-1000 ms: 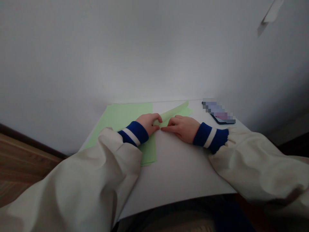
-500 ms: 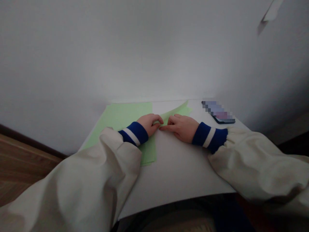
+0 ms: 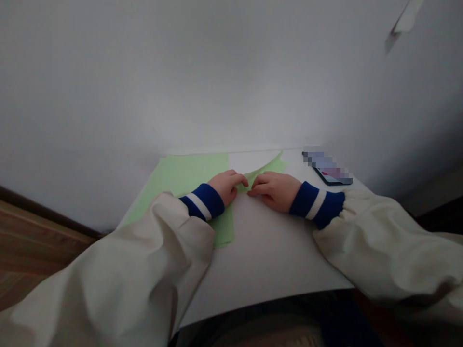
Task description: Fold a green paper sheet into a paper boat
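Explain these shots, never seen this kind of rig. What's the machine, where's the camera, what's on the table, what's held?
There's no machine: a person works with bare hands. Every picture comes from one camera worn on the head, looking forward and down, so the pale sleeves reach in from the bottom corners.

The white tabletop stands against a wall. On its left lie green paper sheets, partly under the left arm. At the far right is a smartphone, its screen pixelated.

Between them is a separate piece of green paper with one edge raised. The left hand and right hand have their fingertips at its near end; how firmly either grips it can't be made out.
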`<state>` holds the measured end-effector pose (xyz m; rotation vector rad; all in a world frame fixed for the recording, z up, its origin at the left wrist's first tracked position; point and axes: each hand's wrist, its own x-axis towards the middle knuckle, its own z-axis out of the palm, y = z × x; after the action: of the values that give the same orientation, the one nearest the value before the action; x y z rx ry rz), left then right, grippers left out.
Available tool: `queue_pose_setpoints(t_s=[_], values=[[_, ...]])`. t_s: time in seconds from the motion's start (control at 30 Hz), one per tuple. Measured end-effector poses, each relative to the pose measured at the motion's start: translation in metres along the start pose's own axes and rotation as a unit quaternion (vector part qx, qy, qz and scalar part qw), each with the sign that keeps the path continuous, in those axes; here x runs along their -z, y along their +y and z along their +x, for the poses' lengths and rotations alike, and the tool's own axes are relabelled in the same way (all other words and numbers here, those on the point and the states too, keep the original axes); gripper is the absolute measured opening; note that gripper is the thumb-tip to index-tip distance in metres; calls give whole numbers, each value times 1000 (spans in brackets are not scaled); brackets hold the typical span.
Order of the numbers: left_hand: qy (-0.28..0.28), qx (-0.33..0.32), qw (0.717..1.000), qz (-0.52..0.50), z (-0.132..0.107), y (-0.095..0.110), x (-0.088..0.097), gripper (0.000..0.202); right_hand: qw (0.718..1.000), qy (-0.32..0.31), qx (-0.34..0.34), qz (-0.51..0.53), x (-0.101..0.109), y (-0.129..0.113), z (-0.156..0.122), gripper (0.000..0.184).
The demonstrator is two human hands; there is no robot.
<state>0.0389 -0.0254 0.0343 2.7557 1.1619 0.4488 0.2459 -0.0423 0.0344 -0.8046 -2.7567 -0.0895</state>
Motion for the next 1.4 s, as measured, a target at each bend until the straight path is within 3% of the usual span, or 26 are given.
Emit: queue_pose_setpoints(t_s=[0.3, 0.47, 0.67, 0.9, 1.17, 1.3, 1.4], values=[[14, -15, 1000, -2, -1, -6, -3, 41, 999, -16, 18, 35, 4, 2, 1, 30], [33, -16, 999, -12, -2, -5, -3, 42, 1000, -14, -7, 0, 3, -2, -2, 29], [27, -6, 1000, -14, -2, -1, 0, 43, 997, -12, 10, -79, -1, -3, 1, 41], [38, -13, 999, -8, 0, -2, -3, 45, 997, -8, 5, -81, -2, -5, 5, 42], [31, -54, 998, -7, -4, -2, -4, 56, 1000, -4, -22, 16, 1, 2, 3, 25], [8, -57, 998, -21, -5, 2, -1, 75, 999, -5, -38, 9, 3, 0, 4, 21], [-2, -37, 999, -22, -5, 4, 0, 69, 999, -1, -51, -11, 3, -3, 3, 20]])
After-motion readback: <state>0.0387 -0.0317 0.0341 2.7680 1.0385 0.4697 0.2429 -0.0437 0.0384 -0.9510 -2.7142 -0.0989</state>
